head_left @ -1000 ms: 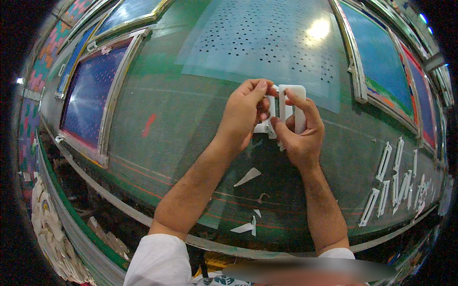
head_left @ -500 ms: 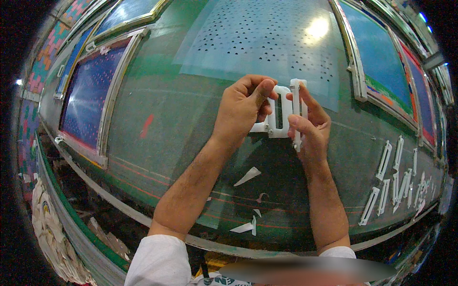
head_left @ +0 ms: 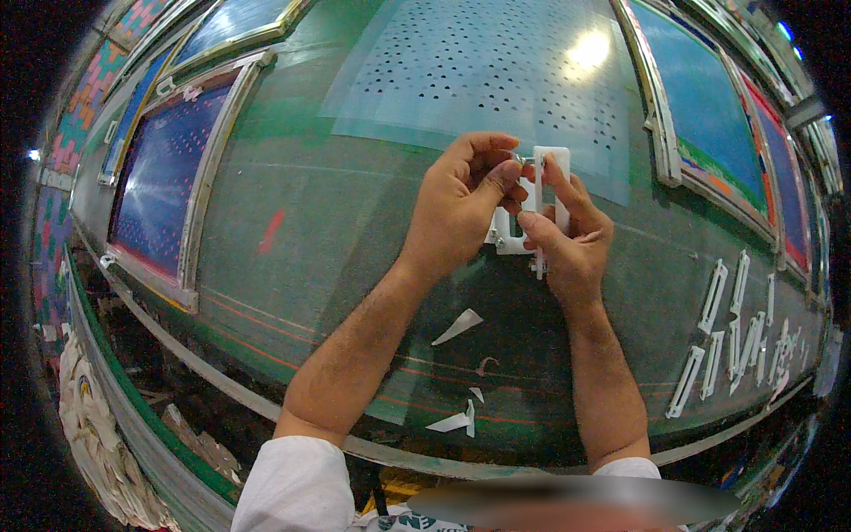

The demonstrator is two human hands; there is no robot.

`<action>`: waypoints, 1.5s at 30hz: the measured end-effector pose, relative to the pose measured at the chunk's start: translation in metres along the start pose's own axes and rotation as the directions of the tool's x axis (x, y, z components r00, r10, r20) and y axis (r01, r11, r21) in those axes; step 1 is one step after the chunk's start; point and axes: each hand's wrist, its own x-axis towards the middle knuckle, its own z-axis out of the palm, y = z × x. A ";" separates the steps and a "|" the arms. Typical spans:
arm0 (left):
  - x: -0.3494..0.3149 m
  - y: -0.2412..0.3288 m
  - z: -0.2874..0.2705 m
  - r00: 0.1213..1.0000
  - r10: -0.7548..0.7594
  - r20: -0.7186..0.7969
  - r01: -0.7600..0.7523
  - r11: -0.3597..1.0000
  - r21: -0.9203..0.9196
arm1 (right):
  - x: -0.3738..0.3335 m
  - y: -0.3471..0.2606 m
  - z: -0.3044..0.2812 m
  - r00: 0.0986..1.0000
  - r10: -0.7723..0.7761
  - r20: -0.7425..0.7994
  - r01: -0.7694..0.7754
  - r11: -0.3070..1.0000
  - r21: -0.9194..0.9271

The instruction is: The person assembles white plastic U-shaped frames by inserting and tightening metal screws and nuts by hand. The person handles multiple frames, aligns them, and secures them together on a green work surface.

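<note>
My right hand point(head_left: 578, 232) grips a white slotted plastic bracket point(head_left: 562, 164), tilted almost edge-on, with fingers behind it and the thumb at its near side. Against the bracket's upper end, my left hand point(head_left: 456, 202) pinches a small metal screw point(head_left: 525, 160); the fingers hide part of it. Just under the hands is another white bracket piece point(head_left: 521, 241) with small metal fittings at its left corner. My hands cover much of that piece, so I cannot tell whether it joins the one I hold.
Several white slotted strips point(head_left: 710, 363) lie at the right of the green table point(head_left: 301, 213). White scraps point(head_left: 457, 327) lie between my forearms. A translucent dotted sheet point(head_left: 479, 80) spans the far side. Framed screens stand left point(head_left: 168, 177) and right point(head_left: 718, 115).
My right hand has turned the bracket so more of its slotted face shows. My left hand has moved slightly right to the bracket's top, where the metal screw now shows.
</note>
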 end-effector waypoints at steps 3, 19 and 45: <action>0.000 0.000 0.001 1.000 0.007 -0.005 -0.006 0.997 0.080 | 0.000 0.000 0.001 1.000 -0.030 0.005 0.030 0.999 -0.040; -0.002 -0.003 -0.001 0.999 0.041 0.007 -0.041 0.986 0.164 | -0.001 0.001 0.003 0.998 -0.069 0.010 0.069 0.993 -0.099; 0.000 0.003 -0.001 0.991 0.131 -0.007 -0.124 0.956 0.265 | -0.002 -0.001 0.005 0.999 -0.053 0.011 0.054 0.996 -0.076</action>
